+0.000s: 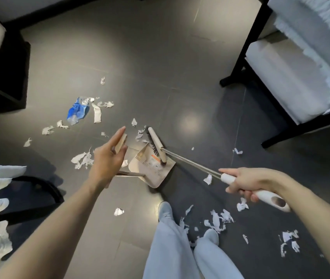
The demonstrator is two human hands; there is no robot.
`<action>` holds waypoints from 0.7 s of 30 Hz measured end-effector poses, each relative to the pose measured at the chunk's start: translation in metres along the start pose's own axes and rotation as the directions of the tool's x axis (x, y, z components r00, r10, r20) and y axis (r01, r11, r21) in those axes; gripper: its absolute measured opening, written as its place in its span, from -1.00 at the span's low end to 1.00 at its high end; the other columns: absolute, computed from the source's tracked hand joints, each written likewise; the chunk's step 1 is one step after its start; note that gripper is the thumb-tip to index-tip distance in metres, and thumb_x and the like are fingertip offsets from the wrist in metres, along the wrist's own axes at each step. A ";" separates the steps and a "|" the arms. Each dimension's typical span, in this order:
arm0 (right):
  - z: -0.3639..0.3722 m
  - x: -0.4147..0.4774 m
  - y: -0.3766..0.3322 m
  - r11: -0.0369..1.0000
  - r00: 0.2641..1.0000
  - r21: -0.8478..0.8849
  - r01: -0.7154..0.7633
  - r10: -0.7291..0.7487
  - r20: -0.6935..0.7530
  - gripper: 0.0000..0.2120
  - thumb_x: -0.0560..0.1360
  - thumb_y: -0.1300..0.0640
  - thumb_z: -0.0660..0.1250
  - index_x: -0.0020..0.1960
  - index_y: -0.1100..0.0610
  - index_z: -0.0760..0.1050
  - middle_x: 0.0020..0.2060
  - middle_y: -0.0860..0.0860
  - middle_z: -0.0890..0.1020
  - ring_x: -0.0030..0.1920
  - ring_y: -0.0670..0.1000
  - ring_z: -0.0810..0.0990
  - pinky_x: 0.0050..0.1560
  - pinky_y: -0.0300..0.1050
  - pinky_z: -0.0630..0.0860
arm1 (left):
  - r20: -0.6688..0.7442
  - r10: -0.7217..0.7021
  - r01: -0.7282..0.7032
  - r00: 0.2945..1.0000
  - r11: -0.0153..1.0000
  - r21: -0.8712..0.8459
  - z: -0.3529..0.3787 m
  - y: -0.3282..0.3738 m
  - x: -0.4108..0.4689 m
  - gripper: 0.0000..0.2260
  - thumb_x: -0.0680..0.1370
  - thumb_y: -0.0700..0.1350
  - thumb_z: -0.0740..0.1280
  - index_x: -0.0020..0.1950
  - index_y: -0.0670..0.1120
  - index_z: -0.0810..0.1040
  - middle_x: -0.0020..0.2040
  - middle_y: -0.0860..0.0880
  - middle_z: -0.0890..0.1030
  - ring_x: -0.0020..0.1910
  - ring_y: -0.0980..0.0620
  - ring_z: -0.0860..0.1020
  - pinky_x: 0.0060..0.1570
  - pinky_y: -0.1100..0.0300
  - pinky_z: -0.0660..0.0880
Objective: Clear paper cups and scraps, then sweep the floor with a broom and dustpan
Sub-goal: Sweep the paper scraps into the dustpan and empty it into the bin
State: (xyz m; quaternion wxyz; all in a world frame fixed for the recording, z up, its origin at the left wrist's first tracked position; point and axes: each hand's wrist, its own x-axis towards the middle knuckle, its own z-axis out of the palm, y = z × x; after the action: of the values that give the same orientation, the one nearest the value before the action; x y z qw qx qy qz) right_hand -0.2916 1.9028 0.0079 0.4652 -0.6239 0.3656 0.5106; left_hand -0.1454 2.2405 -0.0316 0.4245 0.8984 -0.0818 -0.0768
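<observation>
Broom [190,162] at centre, bristles resting in dustpan [150,172], likely drawing litter in. Right hand [248,182], 3 o'clock, wrapped round white grip, forefinger along shaft to steer. Left hand [107,160] loosely clasps dustpan handle, steadying it. Blue wrapper [77,112] at 10 o'clock. Torn white paper scraps [216,218] scattered at 9 and 5 o'clock.

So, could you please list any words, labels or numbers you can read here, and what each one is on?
Label on the dustpan: an orange bar and small print, too blurred to read.
Blue wrapper on the floor: no legible print.
Broom and paper scraps: no text visible.
</observation>
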 end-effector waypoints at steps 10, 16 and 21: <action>-0.037 -0.014 0.047 0.970 0.971 0.243 0.013 0.046 -0.236 -0.29 0.55 0.35 0.26 0.51 -0.21 0.13 -0.61 0.00 0.36 -0.64 -0.09 0.28 -0.61 -0.32 0.29 | 0.257 0.171 -0.192 0.951 0.980 0.059 0.053 0.060 0.017 -0.44 0.56 -0.23 0.34 0.49 0.09 0.25 0.03 -0.20 0.64 -0.32 0.00 0.48 -0.01 0.15 0.47; -0.007 0.020 0.062 0.975 0.974 0.222 -0.011 0.061 -0.220 -0.25 0.53 0.35 0.26 0.54 -0.18 0.06 -0.50 0.06 0.39 -0.58 -0.05 0.31 -0.56 -0.24 0.34 | 0.336 0.233 -0.265 0.913 0.963 0.052 0.104 0.091 0.033 -0.49 0.57 -0.20 0.32 0.50 0.05 0.30 0.08 -0.21 0.63 0.08 -0.19 0.59 0.13 0.07 0.47; 0.010 0.014 0.077 0.966 0.994 0.259 -0.003 0.032 -0.108 -0.24 0.50 0.36 0.25 0.50 -0.24 0.12 -0.59 -0.02 0.40 -0.61 -0.11 0.30 -0.58 -0.29 0.31 | 0.309 0.274 -0.288 0.911 0.958 -0.001 0.117 0.098 0.051 -0.51 0.56 -0.22 0.33 0.46 0.06 0.37 0.09 -0.18 0.65 0.11 -0.15 0.60 0.15 0.09 0.45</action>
State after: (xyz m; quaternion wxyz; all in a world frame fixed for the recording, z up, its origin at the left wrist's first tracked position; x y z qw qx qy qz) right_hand -0.3636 1.8896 -0.0224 0.5167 -0.5821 0.4599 0.4273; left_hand -0.1284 2.0808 -0.0322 0.3933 0.8636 -0.2767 -0.1514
